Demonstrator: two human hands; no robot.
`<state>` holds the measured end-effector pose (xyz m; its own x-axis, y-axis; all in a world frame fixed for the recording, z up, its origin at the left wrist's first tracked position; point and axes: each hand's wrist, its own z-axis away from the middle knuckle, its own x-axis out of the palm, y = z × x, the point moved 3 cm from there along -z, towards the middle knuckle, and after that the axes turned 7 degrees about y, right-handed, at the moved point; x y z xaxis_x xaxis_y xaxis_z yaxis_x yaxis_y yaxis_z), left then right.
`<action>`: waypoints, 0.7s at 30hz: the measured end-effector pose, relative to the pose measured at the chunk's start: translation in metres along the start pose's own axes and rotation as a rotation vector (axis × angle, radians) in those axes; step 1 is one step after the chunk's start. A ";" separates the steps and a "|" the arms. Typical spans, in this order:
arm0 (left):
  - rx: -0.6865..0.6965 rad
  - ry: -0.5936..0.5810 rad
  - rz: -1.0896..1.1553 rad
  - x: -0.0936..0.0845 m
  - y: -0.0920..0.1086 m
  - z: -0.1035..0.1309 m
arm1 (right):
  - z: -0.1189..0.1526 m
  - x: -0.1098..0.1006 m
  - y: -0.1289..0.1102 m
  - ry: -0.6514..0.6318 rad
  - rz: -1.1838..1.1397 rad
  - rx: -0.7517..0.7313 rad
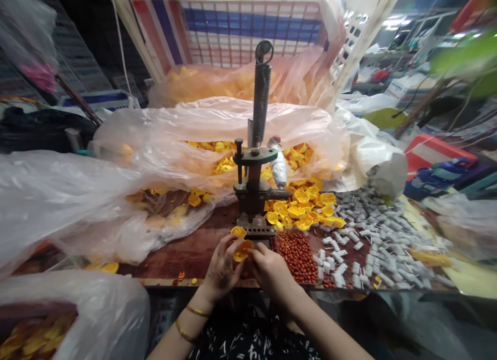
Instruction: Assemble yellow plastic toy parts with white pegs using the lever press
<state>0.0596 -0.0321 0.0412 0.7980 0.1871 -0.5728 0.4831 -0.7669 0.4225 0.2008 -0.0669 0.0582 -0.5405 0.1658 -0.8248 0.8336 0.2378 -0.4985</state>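
Yellow cup-shaped pieces (241,250) are between my two hands, just in front of the metal press (254,194). My left hand (224,264) is curled round them from the left, thumb and fingers bent. From the right, my right hand (269,267) pinches at the edge of the lower yellow piece; whether a small part is between its fingertips is hidden. A tray of small red-brown beads (297,257) lies right beside my right hand. Behind the beads is a pile of yellow shells (301,207).
Many grey-white blocks with metal pins (373,241) spread over the table's right side. Plastic bags of yellow pieces (155,163) lie at the left and back, below a white crate (252,33). Another open bag (112,308) stands at the lower left. The table's front edge (174,283) is near.
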 end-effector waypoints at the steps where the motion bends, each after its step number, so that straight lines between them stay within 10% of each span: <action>1: 0.024 -0.012 -0.003 0.000 0.000 0.000 | -0.002 0.000 -0.004 -0.046 0.061 0.006; 12: 0.060 -0.029 0.054 -0.002 -0.004 -0.005 | -0.010 -0.002 -0.028 -0.152 0.024 -0.038; 21: -0.858 0.378 0.384 -0.001 -0.040 0.008 | 0.004 -0.020 0.081 -0.191 0.304 0.441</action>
<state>0.0370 -0.0068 0.0192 0.9438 0.3168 -0.0947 0.1464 -0.1437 0.9787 0.2799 -0.0545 0.0331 -0.2733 -0.0220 -0.9617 0.9391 -0.2228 -0.2618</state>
